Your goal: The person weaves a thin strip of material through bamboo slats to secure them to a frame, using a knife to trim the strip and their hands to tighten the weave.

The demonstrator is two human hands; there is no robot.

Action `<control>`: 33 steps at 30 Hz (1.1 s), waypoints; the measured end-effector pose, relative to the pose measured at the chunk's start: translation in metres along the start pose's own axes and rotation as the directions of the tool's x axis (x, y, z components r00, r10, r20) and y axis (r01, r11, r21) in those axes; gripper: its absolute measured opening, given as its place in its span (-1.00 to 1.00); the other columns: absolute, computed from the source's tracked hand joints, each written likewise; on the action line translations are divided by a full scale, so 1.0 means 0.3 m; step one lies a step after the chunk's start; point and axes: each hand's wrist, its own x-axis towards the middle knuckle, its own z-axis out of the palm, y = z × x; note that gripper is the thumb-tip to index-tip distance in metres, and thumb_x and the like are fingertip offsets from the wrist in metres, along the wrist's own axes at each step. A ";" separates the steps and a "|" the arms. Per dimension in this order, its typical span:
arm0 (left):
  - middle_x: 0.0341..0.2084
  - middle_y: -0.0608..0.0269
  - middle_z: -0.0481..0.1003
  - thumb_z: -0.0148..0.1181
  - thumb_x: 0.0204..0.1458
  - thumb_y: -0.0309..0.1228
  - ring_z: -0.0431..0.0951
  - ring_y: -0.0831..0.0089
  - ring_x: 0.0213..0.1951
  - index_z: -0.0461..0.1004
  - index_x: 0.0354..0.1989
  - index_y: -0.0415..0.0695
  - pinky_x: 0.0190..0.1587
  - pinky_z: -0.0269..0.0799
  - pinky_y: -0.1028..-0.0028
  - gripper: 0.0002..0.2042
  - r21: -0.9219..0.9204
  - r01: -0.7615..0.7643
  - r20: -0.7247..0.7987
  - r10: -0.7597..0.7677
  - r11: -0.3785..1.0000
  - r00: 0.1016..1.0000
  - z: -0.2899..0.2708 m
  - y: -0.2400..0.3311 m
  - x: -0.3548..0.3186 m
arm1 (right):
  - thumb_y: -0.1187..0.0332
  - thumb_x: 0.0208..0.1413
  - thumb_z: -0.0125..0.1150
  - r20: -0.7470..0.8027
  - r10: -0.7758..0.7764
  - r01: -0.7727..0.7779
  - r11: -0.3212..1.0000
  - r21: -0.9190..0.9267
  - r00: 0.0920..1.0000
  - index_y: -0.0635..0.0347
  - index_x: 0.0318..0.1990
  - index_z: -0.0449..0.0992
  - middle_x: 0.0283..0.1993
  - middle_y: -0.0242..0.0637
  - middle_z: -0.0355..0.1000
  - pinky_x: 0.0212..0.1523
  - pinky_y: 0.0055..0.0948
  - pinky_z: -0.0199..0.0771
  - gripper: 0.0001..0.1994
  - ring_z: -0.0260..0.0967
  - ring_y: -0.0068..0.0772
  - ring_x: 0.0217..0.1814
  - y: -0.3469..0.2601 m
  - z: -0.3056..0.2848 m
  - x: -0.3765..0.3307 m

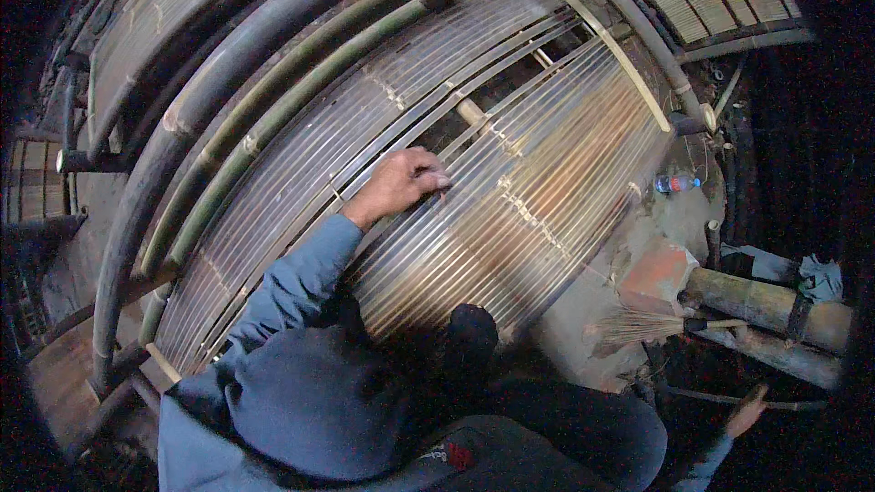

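Bamboo, split into long pale slats, for the slatted panel [583, 150] spread across the middle of the view, bowed by the lens. Reaches over it with the left hand [401, 187], knuckles upward, forearm in a grey-blue sleeve [305, 269]. Sets bunched fingertips down at the slats, just beside a long gap [515, 84] running lengthwise through the panel. Cannot tell from the curled fingers whether the left grip pinches a slat or only rests there. Holds the right hand [746, 412] well apart, low at the far right, next to a thin rod [702, 396]. Cannot tell whether the right grip closes on that rod or hangs loose.

Across the slats, knotted rows of pale lashing [533, 214]; along the upper right end, a flat pale strip [606, 47]. Curving side by side to the left, a green bamboo pole [251, 144] and a thicker, darker pole [178, 123]. Off the panel's right edge, a clear bottle [677, 183] with a blue cap, lying on its side. Further down on that side, a reddish block [656, 273] near the end of a thick bamboo log [761, 299], with a twig brush [638, 325] just below, bristles fanned out. At bottom, dark clothing [319, 401] in the foreground.
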 end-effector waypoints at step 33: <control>-0.27 0.23 0.60 0.22 0.25 -0.28 0.59 0.40 -0.29 0.56 -0.11 -0.20 -0.18 0.51 0.38 -0.77 -0.580 0.598 -0.457 -0.828 0.554 0.324 0.319 0.158 -1.528 | 0.33 0.29 0.13 0.569 -0.820 0.733 0.427 0.529 0.066 0.33 0.03 0.46 -0.05 0.05 0.43 0.15 -0.04 0.28 -0.73 0.33 0.10 0.06 -0.837 1.447 -1.510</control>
